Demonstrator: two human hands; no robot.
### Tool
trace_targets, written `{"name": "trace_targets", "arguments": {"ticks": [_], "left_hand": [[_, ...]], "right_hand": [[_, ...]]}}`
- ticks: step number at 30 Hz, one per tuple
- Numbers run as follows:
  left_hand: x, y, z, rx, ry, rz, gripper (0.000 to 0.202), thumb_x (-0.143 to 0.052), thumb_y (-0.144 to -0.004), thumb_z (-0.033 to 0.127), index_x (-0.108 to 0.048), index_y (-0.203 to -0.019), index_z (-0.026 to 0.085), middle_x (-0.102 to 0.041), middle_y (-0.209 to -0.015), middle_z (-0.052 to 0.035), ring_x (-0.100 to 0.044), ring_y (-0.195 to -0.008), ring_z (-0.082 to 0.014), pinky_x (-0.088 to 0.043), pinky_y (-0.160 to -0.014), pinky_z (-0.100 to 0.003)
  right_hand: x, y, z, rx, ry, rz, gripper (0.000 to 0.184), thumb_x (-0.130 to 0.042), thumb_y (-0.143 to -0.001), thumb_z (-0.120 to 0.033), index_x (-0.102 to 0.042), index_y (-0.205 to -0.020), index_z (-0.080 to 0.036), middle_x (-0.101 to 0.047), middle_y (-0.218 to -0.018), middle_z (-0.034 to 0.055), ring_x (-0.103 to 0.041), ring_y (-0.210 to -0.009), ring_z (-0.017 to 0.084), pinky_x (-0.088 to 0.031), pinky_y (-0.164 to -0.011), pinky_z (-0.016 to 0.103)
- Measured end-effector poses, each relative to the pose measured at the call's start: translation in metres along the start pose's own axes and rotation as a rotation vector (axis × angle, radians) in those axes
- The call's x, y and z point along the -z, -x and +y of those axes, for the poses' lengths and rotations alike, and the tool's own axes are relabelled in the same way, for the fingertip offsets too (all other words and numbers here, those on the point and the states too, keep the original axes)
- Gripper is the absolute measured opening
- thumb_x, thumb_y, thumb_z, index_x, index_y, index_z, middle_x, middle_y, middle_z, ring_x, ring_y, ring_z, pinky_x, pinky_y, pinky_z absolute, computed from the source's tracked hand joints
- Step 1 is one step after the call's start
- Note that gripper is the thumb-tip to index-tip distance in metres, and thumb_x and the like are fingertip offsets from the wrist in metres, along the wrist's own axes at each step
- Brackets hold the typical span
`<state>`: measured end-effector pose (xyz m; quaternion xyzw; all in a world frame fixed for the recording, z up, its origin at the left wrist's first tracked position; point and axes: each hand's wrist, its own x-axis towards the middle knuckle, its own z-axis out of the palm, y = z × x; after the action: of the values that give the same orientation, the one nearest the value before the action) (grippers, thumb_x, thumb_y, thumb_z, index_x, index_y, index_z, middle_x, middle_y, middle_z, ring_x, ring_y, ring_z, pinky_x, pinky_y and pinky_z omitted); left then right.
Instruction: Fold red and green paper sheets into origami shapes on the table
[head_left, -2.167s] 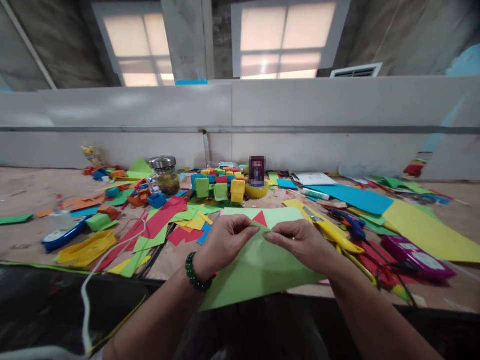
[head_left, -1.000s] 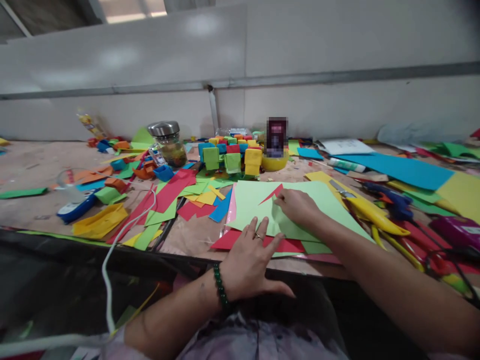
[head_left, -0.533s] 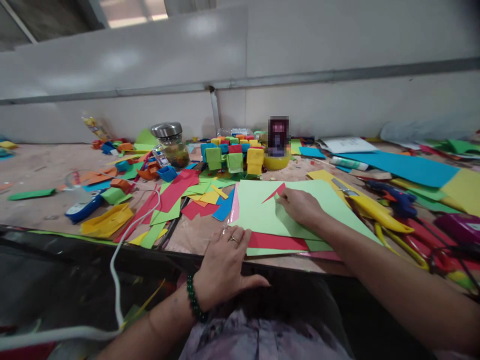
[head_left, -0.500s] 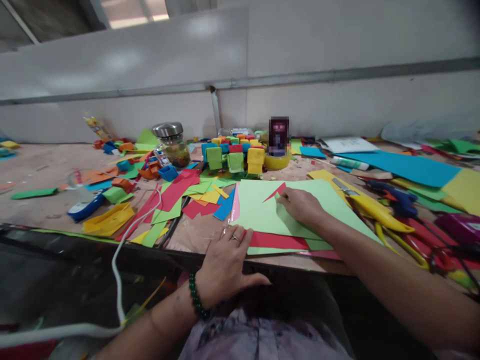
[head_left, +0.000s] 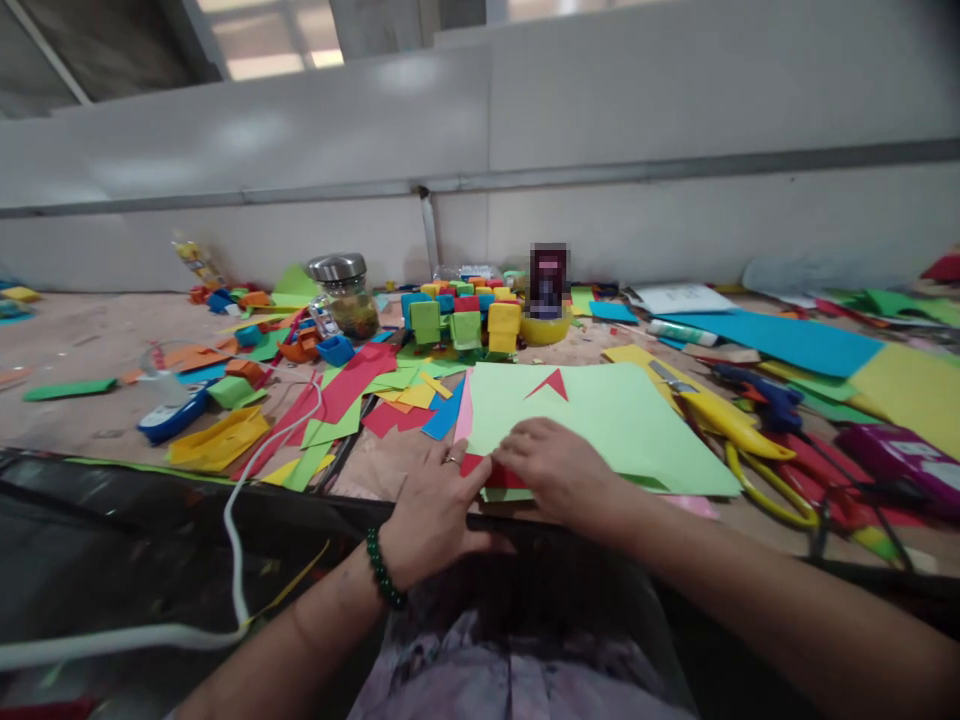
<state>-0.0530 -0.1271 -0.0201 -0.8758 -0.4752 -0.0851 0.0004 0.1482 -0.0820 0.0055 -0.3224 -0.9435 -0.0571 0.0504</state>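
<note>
A stack of light green paper sheets [head_left: 600,400] lies in front of me, with a small red V-shaped paper piece [head_left: 551,384] near its far edge. Under my fingers, by the table's front edge, a red paper strip [head_left: 504,477] shows in part. My left hand [head_left: 439,498] rests at the strip's left end, fingers stretched and thumb apart. The fingers of my right hand [head_left: 555,470] are bent together over the strip and seem to pinch it; their tips are partly hidden. Pink paper [head_left: 463,405] sticks out at the stack's left side.
Left are paper scraps [head_left: 409,400], a white cable [head_left: 234,530] and a blue tape dispenser [head_left: 176,410]. Behind stand a lidded glass jar [head_left: 349,300] and small folded paper chairs [head_left: 465,325]. Right lie a yellow-handled cutter [head_left: 731,420], scissors [head_left: 780,495] and a blue glue gun [head_left: 769,395].
My right hand has left the red piece at the sheet's far edge and come down to the red strip by my left hand. The red piece now shows a V shape.
</note>
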Motion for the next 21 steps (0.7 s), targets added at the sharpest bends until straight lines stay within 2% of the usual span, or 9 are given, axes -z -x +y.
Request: {"name": "trace_targets", "arguments": {"ticks": [2,4,6,9,13,16,21], "left_hand": [[0.002,-0.001,0.0,-0.002,-0.024,-0.009,0.09,-0.058,-0.063,0.08,-0.055,-0.129,0.019,-0.054,-0.126,-0.0192,-0.049,-0.115,-0.037,-0.041,-0.095,-0.049],[0.003,-0.002,0.0,-0.008,-0.058,-0.015,0.091,-0.059,-0.064,0.079,-0.052,-0.133,0.02,-0.054,-0.127,-0.0206,-0.049,-0.116,-0.0382,-0.041,-0.095,-0.05],[0.004,-0.003,0.0,-0.022,-0.078,-0.03,0.092,-0.054,-0.066,0.081,-0.051,-0.134,0.02,-0.055,-0.125,-0.0219,-0.049,-0.116,-0.0395,-0.04,-0.095,-0.05],[0.007,-0.004,-0.001,-0.035,-0.08,-0.055,0.093,-0.048,-0.067,0.083,-0.051,-0.134,0.02,-0.057,-0.122,-0.0224,-0.05,-0.115,-0.0403,-0.04,-0.095,-0.051],[0.007,-0.002,-0.002,-0.024,-0.068,-0.046,0.089,-0.049,-0.069,0.081,-0.053,-0.134,0.02,-0.056,-0.125,-0.0222,-0.05,-0.115,-0.0399,-0.04,-0.095,-0.052],[0.002,0.001,-0.003,-0.007,-0.046,-0.024,0.088,-0.053,-0.069,0.079,-0.052,-0.135,0.022,-0.054,-0.129,-0.0215,-0.048,-0.119,-0.0394,-0.039,-0.097,-0.052],[-0.006,0.002,-0.007,0.031,0.003,-0.02,0.084,-0.06,-0.069,0.075,-0.052,-0.136,0.026,-0.052,-0.133,-0.0209,-0.047,-0.122,-0.0394,-0.04,-0.098,-0.053]], "right_hand": [[-0.005,0.005,-0.016,0.023,0.004,-0.057,0.027,-0.052,-0.092,-0.032,-0.067,-0.104,-0.013,-0.068,-0.096,0.0116,-0.057,-0.091,0.025,-0.042,-0.084,0.036],[-0.009,0.013,-0.021,-0.027,0.034,-0.081,0.021,-0.054,-0.091,-0.027,-0.067,-0.101,-0.012,-0.067,-0.091,0.0109,-0.057,-0.086,0.024,-0.042,-0.078,0.035],[-0.012,0.027,-0.017,-0.076,0.079,-0.087,0.014,-0.056,-0.088,-0.016,-0.068,-0.094,-0.013,-0.066,-0.087,0.0102,-0.057,-0.082,0.023,-0.042,-0.074,0.034],[-0.013,0.055,-0.003,-0.128,0.15,-0.054,0.015,-0.056,-0.082,-0.005,-0.067,-0.087,-0.014,-0.066,-0.084,0.0096,-0.057,-0.078,0.023,-0.043,-0.069,0.034],[-0.01,0.098,0.012,-0.193,0.218,0.0,0.02,-0.054,-0.08,-0.001,-0.067,-0.087,-0.015,-0.067,-0.083,0.0086,-0.059,-0.077,0.022,-0.044,-0.069,0.032],[-0.01,0.127,0.016,-0.279,0.273,0.046,0.026,-0.051,-0.08,0.001,-0.067,-0.093,-0.014,-0.069,-0.085,0.0082,-0.061,-0.078,0.021,-0.047,-0.068,0.031],[-0.014,0.162,0.017,-0.464,0.311,0.1,0.035,-0.047,-0.079,0.002,-0.068,-0.097,-0.019,-0.072,-0.09,0.0075,-0.065,-0.082,0.021,-0.049,-0.069,0.029]]}}
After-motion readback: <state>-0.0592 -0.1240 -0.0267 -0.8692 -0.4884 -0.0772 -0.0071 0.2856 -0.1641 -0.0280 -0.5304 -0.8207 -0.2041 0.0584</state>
